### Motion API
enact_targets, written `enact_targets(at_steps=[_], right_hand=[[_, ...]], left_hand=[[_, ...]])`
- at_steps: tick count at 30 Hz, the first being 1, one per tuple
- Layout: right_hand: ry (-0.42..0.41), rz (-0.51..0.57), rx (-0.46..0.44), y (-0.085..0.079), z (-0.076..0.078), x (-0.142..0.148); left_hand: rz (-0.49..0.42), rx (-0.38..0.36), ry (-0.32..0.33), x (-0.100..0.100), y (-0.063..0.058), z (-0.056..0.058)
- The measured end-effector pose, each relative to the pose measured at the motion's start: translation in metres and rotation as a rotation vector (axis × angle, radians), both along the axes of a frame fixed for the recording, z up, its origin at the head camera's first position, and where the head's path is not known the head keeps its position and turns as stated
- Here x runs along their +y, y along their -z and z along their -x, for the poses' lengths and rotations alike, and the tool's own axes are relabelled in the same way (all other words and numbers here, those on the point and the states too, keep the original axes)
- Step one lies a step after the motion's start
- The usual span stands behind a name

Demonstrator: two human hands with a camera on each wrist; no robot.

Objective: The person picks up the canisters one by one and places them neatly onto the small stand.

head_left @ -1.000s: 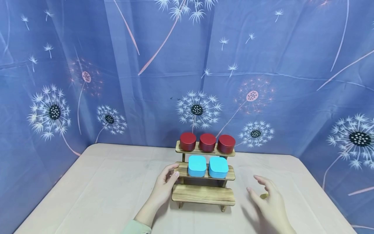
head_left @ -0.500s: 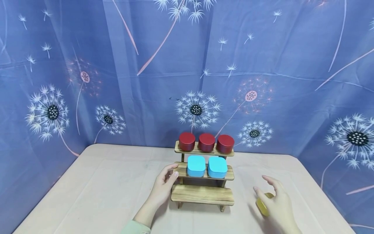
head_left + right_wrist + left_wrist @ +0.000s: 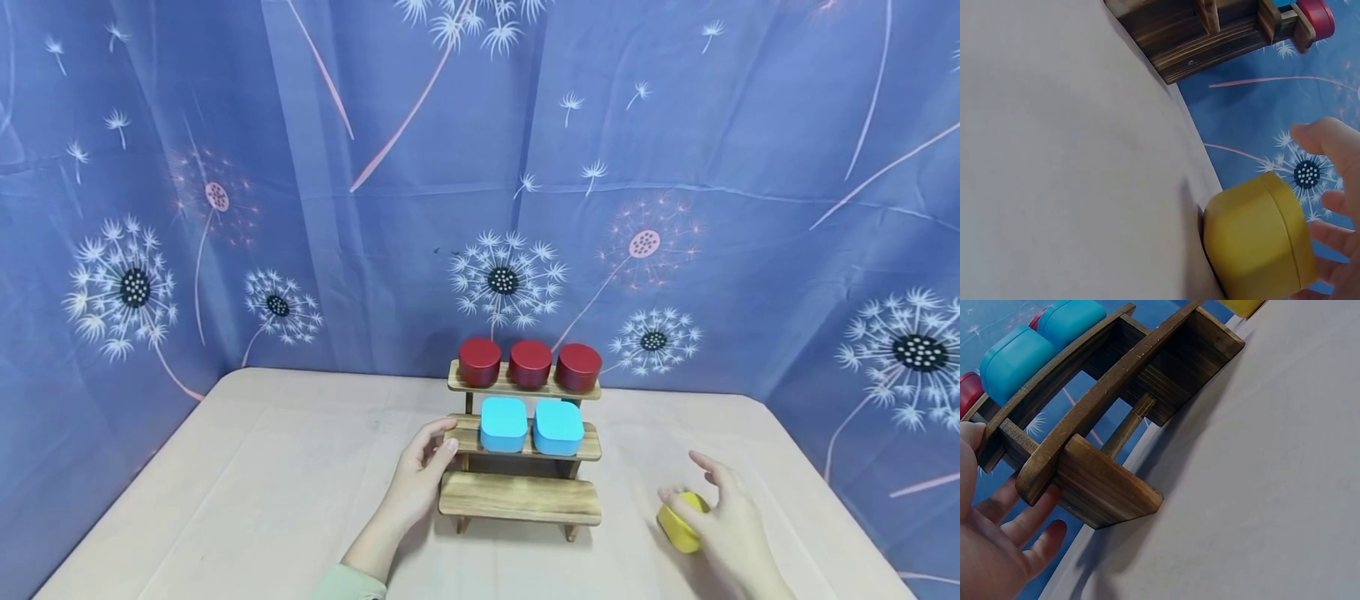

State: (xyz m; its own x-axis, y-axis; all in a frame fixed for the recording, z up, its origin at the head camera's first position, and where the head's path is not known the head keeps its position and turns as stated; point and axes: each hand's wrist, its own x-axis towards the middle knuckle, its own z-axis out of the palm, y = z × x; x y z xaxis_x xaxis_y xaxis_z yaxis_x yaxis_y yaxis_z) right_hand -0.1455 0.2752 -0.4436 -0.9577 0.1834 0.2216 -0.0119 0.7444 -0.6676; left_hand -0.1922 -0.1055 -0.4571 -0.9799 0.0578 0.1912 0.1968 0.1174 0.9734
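Observation:
A three-step wooden display stand [image 3: 519, 498] stands on the table. My left hand [image 3: 416, 477] holds the left end of its middle step, the thumb [image 3: 971, 434] on top and the fingers below. Two light blue square tins with rounded corners, a left one [image 3: 504, 425] and a right one [image 3: 558, 428], sit on that step. Right of the stand, a yellow tin [image 3: 681, 525] of similar rounded shape rests on the table. Close over it is my right hand [image 3: 727, 521], thumb and fingers spread apart. In the right wrist view, fingers reach past the lid side of the yellow tin [image 3: 1254, 237].
Three round dark red tins, at left [image 3: 479, 362], middle [image 3: 530, 364] and right [image 3: 578, 367], line the top step. A pale cloth covers the table [image 3: 300, 483]. Behind it hangs a blue curtain [image 3: 390, 275] with dandelion prints.
My right hand has moved right, bringing the yellow tin from behind the hand into fuller view. My left hand stays on the stand, and the red and blue tins keep their places.

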Motion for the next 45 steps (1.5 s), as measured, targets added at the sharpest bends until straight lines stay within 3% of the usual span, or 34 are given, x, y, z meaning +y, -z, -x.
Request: enact_targets(at_steps=[10, 18, 22, 29, 41, 45], right_hand=[[-0.066, -0.034, -0.018, 0.006, 0.004, 0.006], [-0.103, -0.054, -0.147, 0.004, 0.005, 0.009], [-0.111, -0.043, -0.166, 0.005, 0.004, 0.009], [-0.134, -0.060, -0.140, 0.006, 0.003, 0.012], [-0.160, -0.169, -0.178, 0.003, 0.003, 0.011], [-0.171, -0.159, -0.184, 0.005, 0.000, 0.013]], left_hand=[[0.013, -0.003, -0.008, 0.002, -0.002, 0.000], [0.001, -0.002, -0.016, 0.001, 0.000, 0.000], [0.004, -0.004, -0.016, -0.001, 0.002, -0.001], [0.008, -0.004, -0.004, -0.001, 0.001, -0.001], [-0.022, -0.006, -0.001, -0.002, 0.000, 0.000], [-0.015, -0.007, 0.004, -0.001, 0.000, 0.000]])
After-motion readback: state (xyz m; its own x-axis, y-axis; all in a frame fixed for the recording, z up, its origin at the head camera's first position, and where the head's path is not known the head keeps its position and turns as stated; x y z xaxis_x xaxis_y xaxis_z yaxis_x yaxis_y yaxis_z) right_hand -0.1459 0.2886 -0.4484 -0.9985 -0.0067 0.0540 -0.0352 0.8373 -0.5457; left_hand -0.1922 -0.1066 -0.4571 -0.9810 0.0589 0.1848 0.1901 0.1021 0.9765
